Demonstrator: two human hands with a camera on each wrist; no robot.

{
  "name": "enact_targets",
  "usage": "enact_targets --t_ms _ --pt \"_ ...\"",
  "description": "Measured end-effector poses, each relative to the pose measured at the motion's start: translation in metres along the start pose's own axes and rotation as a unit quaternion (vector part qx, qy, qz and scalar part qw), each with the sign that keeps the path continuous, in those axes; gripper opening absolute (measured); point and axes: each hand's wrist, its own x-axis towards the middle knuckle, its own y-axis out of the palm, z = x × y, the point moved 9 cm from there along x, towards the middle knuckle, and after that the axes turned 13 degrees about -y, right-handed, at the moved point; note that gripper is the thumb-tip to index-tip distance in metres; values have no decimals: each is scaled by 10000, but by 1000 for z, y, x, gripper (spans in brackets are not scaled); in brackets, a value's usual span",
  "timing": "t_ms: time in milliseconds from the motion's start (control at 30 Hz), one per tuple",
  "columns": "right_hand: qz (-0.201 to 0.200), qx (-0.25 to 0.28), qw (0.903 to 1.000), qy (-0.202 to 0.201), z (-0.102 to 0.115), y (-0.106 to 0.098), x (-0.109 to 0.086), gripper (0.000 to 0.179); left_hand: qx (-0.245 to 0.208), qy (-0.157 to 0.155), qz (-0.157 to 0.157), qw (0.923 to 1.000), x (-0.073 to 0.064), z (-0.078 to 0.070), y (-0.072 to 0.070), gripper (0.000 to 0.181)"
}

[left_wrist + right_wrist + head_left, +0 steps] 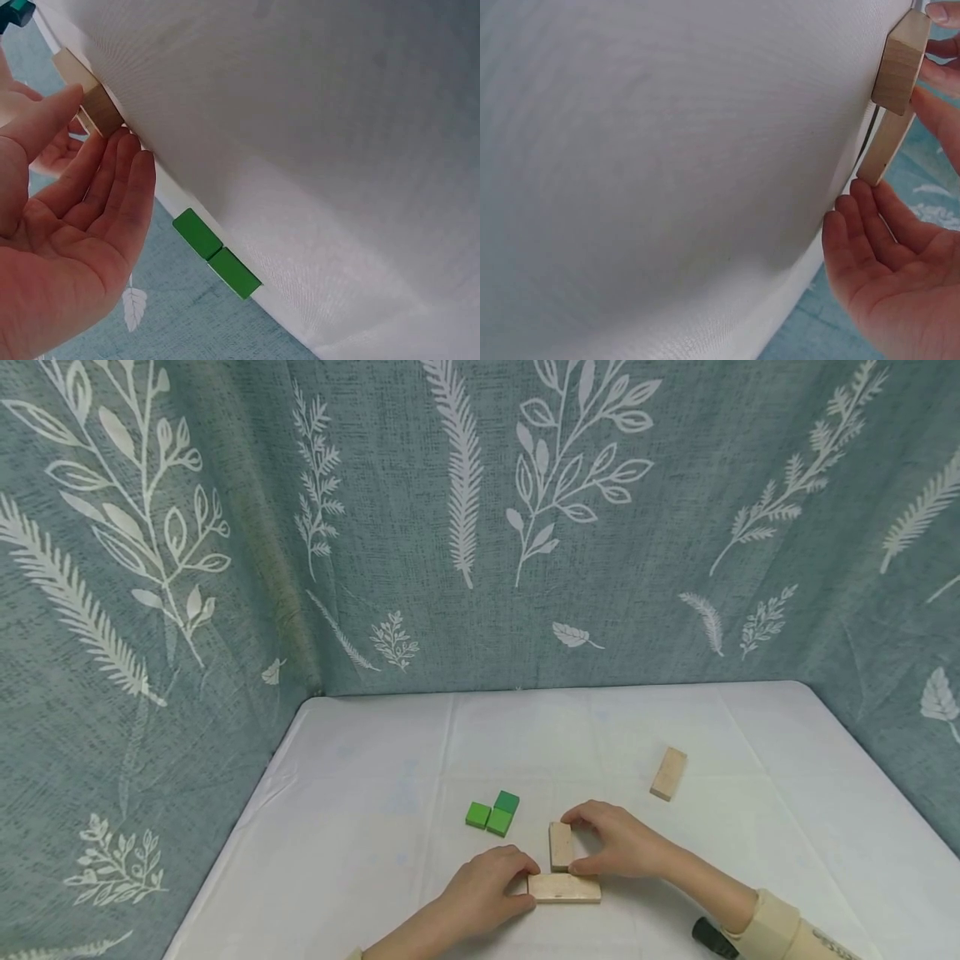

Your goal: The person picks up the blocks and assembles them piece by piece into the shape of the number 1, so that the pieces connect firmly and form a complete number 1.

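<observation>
Two plain wooden blocks lie on the white table in the head view. One wooden block (564,888) lies sideways, and my left hand (483,889) pinches its left end between thumb and fingers. Behind it a second wooden block (560,847) points away from me, its near end at or against the first block's far long side. My right hand (618,843) holds this second block, fingers at the far end and thumb by the near right corner. In the right wrist view the first block (900,71) and the second block (885,146) meet at a right angle.
Three green pieces, a left one (477,815), a near one (500,821) and a darker one (507,802), lie together left of the blocks. Another wooden block (668,773) lies at the back right. A dark object (712,937) is by the right sleeve. Curtains (495,527) surround the table.
</observation>
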Motion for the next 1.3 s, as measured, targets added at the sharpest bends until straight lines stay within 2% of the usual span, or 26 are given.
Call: enact_targets --t_ms 1300 --pt "168 76 9998 70 -1 4 -2 58 40 -1 -41 10000 -1 -1 0 25"
